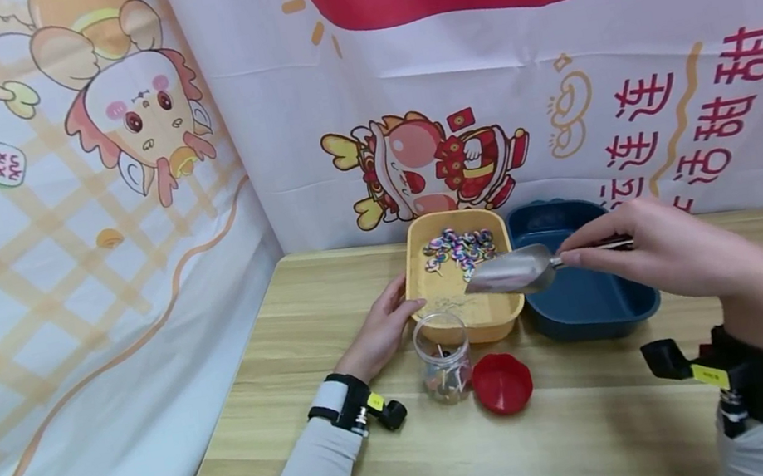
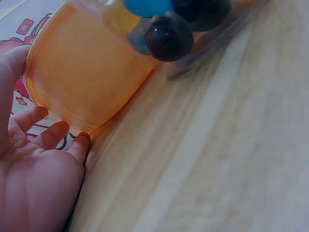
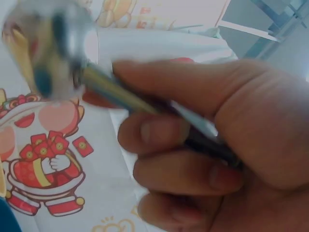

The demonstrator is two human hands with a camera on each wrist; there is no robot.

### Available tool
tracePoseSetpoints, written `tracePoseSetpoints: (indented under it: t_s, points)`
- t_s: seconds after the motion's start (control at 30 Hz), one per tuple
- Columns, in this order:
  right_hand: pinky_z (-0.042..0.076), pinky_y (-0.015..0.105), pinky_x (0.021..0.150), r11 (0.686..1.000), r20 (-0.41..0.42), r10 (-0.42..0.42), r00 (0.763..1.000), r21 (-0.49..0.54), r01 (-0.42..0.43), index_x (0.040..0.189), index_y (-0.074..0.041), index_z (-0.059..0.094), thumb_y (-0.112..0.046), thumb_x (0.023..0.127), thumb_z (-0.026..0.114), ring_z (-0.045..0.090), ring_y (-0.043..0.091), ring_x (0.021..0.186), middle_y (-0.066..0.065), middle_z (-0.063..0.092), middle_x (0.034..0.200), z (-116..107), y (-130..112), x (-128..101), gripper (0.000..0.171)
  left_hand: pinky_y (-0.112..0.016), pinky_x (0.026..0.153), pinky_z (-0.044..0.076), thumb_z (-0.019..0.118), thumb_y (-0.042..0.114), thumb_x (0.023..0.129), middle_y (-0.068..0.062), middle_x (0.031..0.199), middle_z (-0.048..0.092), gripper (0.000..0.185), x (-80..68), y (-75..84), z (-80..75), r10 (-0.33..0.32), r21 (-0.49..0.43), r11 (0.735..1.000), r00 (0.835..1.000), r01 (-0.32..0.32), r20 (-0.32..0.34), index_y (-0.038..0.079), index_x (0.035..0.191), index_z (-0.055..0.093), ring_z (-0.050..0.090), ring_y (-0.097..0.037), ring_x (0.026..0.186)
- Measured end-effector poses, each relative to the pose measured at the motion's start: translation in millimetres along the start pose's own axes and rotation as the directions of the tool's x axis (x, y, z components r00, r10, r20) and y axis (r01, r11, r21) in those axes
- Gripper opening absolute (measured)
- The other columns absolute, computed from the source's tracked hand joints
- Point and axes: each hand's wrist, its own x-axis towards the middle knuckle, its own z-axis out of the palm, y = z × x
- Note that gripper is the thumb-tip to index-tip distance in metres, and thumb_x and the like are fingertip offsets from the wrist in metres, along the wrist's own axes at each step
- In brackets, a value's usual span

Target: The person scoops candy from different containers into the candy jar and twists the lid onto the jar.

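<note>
In the head view my right hand (image 1: 679,251) grips the handle of a metal scoop (image 1: 512,273), held above the right side of a yellow bin (image 1: 473,334). The right wrist view shows the fingers curled round the scoop's handle (image 3: 120,92). Small swirl-patterned lollipops (image 1: 459,248) lie in the far part of the bin. My left hand (image 1: 383,329) holds the bin's left side, thumb at the rim and fingertips against the outer wall in the left wrist view. Just in front of the bin stands a clear jar (image 1: 446,366) without a lid, with mixed-colour lollipops inside.
Right of the yellow bin, nearly touching it, is a dark blue bin (image 1: 593,304), partly covered by the scoop and right hand. A small red dish-shaped piece (image 1: 503,384) lies beside the jar. A printed cloth (image 1: 289,135) hangs behind the wooden table (image 1: 576,450).
</note>
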Motion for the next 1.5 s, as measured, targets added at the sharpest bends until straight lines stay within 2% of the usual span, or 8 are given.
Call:
tracePoseSetpoints:
  t_s: [0.13, 0.23, 0.5, 0.63, 0.83, 1.13, 1.4, 1.5]
  points:
    - [0.038, 0.024, 0.048, 0.998, -0.013, 0.037, 0.999, -0.059, -0.038, 0.111, -0.011, 0.079, -0.019, 0.1, 0.067, 0.047, 0.011, 0.055, -0.005, 0.061, 0.075, 5.0, 5.3, 10.2, 0.018, -0.039, 0.124, 0.029, 0.055, 0.009, 0.103, -0.012, 0.168, 0.024, 0.069, -0.5, -0.2, 0.2, 0.0, -0.002, 1.0, 1.0, 0.0, -0.009, 0.013, 0.164, 0.023, 0.032, -0.028, 0.151]
    - [0.039, 0.025, 0.051, 0.991, 0.005, 0.096, 0.995, -0.097, -0.095, 0.111, -0.009, 0.078, -0.02, 0.101, 0.065, 0.047, 0.013, 0.058, -0.003, 0.06, 0.074, 12.9, 6.9, 19.3, 0.02, -0.039, 0.124, 0.03, 0.056, 0.009, 0.103, -0.011, 0.168, 0.025, 0.069, -1.0, -0.4, 0.7, -0.005, 0.003, 1.0, 1.0, 0.005, -0.019, 0.014, 0.163, 0.024, 0.034, -0.028, 0.15]
    - [0.045, 0.029, 0.059, 0.984, 0.062, 0.144, 0.988, -0.112, -0.136, 0.114, -0.004, 0.077, -0.017, 0.102, 0.064, 0.055, 0.017, 0.072, 0.005, 0.069, 0.089, 47.2, 11.3, 50.8, 0.022, -0.039, 0.123, 0.031, 0.058, 0.009, 0.102, -0.012, 0.167, 0.027, 0.068, -0.9, 0.5, 1.8, 0.002, -0.003, 1.0, 1.0, -0.002, -0.023, 0.015, 0.163, 0.027, 0.034, -0.029, 0.15]
    - [0.044, 0.029, 0.058, 0.978, 0.074, 0.178, 0.981, -0.127, -0.168, 0.112, -0.004, 0.077, -0.017, 0.102, 0.064, 0.054, 0.017, 0.07, 0.005, 0.069, 0.087, 67.1, 19.0, 63.9, 0.022, -0.04, 0.124, 0.03, 0.057, 0.009, 0.102, -0.014, 0.167, 0.026, 0.069, -0.5, 1.1, 2.3, 0.006, -0.009, 1.0, 1.0, -0.007, -0.01, 0.014, 0.163, 0.026, 0.033, -0.031, 0.15]
    - [0.042, 0.029, 0.055, 0.965, 0.033, 0.212, 0.977, -0.166, -0.204, 0.112, -0.006, 0.077, -0.017, 0.103, 0.062, 0.052, 0.018, 0.066, 0.003, 0.065, 0.082, 91.8, 29.1, 77.5, 0.021, -0.04, 0.124, 0.03, 0.057, 0.009, 0.102, -0.012, 0.168, 0.025, 0.069, -0.7, 1.4, 2.1, -0.001, 0.002, 1.0, 1.0, 0.001, -0.009, 0.015, 0.163, 0.026, 0.034, -0.03, 0.15]
    - [0.04, 0.03, 0.052, 0.926, -0.021, 0.272, 0.962, -0.266, -0.268, 0.12, -0.011, 0.076, -0.018, 0.103, 0.06, 0.053, 0.022, 0.068, 0.006, 0.066, 0.086, 113.5, 32.9, 87.1, 0.024, -0.04, 0.124, 0.03, 0.059, 0.011, 0.101, -0.012, 0.168, 0.024, 0.07, -1.2, -0.9, -0.6, -0.002, 0.002, 1.0, 1.0, 0.002, -0.003, 0.017, 0.163, 0.026, 0.034, -0.029, 0.15]
    - [0.04, 0.03, 0.053, 0.933, -0.056, 0.257, 0.965, -0.247, -0.263, 0.121, -0.011, 0.075, -0.022, 0.104, 0.061, 0.054, 0.023, 0.068, 0.004, 0.064, 0.079, 130.3, 38.7, 93.8, 0.025, -0.039, 0.123, 0.031, 0.058, 0.01, 0.102, -0.011, 0.168, 0.025, 0.07, -2.1, 1.4, -0.2, -0.012, 0.001, 1.0, 1.0, 0.012, -0.005, 0.017, 0.163, 0.025, 0.035, -0.028, 0.149]
    - [0.038, 0.03, 0.052, 0.934, -0.078, 0.238, 0.968, -0.256, -0.25, 0.121, -0.013, 0.076, -0.024, 0.103, 0.062, 0.053, 0.022, 0.063, 0.001, 0.059, 0.07, 136.0, 39.9, 96.3, 0.025, -0.038, 0.123, 0.031, 0.057, 0.011, 0.103, -0.011, 0.168, 0.026, 0.069, -2.9, 1.6, 0.1, -0.018, 0.002, 1.0, 1.0, 0.018, -0.005, 0.018, 0.164, 0.025, 0.036, -0.028, 0.149]
